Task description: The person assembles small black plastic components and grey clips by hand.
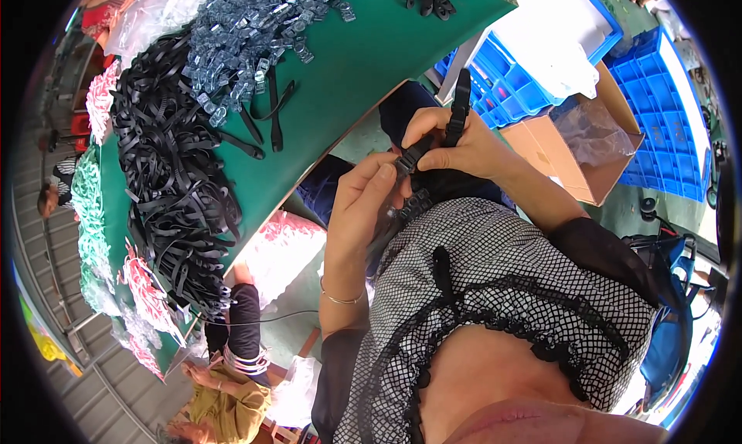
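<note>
A black strap [461,92] with a dark plastic buckle [407,163] is held between my hands, above my lap. My left hand [362,193] pinches the buckle between thumb and fingers. Close beside it, my right hand [468,149] grips the strap, thumb and forefinger pressed on it near the buckle, and a loop of strap sticks up past the fingers. Below the left fingers more dark buckle pieces [416,203] show, partly hidden. The green table [340,88] lies ahead and to the left, with a large heap of black straps [166,150] on it.
Clear grey plastic buckles [247,34] are piled at the table's far side, beside a few loose straps [274,112]. Green [91,227] and pink bundles [147,289] line the left edge. Blue crates [665,119] and an open cardboard box [572,150] stand right. Another person [232,398] sits lower left.
</note>
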Available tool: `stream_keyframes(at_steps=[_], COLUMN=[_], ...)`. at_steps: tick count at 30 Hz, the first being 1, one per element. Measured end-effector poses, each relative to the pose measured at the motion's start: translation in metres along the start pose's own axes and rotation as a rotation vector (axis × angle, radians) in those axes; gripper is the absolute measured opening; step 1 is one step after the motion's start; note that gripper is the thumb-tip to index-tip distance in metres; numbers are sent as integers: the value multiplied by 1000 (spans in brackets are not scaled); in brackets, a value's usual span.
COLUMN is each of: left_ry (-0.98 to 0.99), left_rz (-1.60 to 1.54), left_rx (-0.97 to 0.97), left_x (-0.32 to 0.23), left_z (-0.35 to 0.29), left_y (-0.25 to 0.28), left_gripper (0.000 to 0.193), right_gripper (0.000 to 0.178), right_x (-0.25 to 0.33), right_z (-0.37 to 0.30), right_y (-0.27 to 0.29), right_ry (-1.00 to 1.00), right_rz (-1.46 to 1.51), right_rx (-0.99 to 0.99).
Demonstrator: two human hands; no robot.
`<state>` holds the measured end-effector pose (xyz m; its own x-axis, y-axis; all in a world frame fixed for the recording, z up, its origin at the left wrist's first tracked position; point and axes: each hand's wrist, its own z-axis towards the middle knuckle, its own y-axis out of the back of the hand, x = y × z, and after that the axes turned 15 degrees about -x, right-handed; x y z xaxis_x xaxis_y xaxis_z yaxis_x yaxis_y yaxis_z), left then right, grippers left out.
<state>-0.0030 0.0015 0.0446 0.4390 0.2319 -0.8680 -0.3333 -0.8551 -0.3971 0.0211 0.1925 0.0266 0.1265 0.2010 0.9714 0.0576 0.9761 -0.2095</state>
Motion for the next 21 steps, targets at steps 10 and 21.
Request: stream_keyframes(at_steps=[10, 21], left_ry=[-35, -138], left_rz=[391, 1372], left_rx=[-32, -142], left_x=[-15, 77], left_z=[-31, -100], left_y=[38, 121], left_gripper=[24, 33], right_gripper=[25, 19], right_x=[32, -42], right_z=[1, -22], right_y=[36, 47], right_ry=[142, -225], right_rz=[-475, -515], right_rx=[63, 142])
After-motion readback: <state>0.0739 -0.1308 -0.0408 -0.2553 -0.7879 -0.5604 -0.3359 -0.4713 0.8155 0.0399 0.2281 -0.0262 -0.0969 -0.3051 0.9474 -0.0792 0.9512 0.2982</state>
